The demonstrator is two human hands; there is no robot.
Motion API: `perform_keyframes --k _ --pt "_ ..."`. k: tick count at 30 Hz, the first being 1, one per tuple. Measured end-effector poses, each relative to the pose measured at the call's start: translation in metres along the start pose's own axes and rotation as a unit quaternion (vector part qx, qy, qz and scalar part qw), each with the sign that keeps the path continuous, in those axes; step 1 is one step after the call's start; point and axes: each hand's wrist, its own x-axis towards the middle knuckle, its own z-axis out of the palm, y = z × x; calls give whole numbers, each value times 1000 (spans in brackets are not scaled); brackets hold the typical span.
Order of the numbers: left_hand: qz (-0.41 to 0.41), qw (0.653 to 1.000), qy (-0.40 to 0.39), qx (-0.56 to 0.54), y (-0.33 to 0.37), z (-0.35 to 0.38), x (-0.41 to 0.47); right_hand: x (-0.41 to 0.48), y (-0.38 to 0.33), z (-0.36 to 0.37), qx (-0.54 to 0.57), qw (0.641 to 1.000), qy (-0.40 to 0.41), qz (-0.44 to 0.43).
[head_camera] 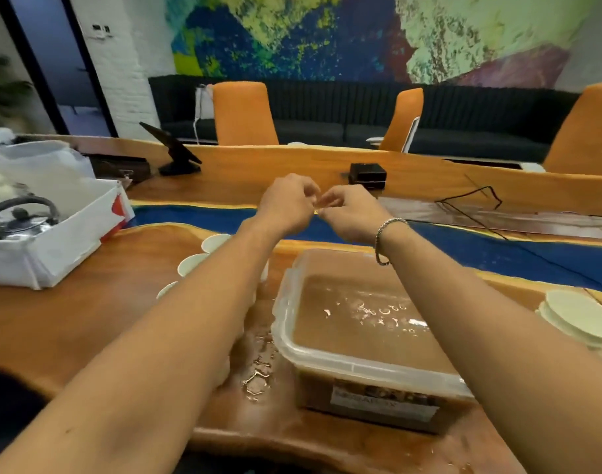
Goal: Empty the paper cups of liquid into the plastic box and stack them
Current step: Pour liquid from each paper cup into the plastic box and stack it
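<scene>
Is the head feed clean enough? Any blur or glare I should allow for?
Head view: the left hand and right hand are blurred, fingertips unreadable; glare glints on the liquid in the plastic box and on the puddle beside it; wide-angle lens bows the table edges.

Left hand [285,203] and right hand [352,213] meet above the bench [104,319].
Both hands are curled and touch at the fingertips, at 12 o'clock from the plastic box [282,323], which holds liquid. Open paper cups [193,263] stand at 10 o'clock of it, a cup stack [580,319] at 3 o'clock, spilled drops [258,371] at 8 o'clock.
</scene>
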Motion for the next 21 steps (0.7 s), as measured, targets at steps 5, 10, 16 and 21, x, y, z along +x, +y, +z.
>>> perform_keyframes --k 5,10,16,21 --pt "-74 993 -26 90 -91 -8 24 54 -20 60 -30 996 -89 -6" --pt "-97 967 -126 198 -135 6 36 87 -20 97 -76 985 -156 6" --pt "-43 952 -184 240 -148 22 48 98 -6 109 -102 984 -142 13" --pt "-17 955 -155 251 -153 34 53 94 7 108 -106 985 -130 32"
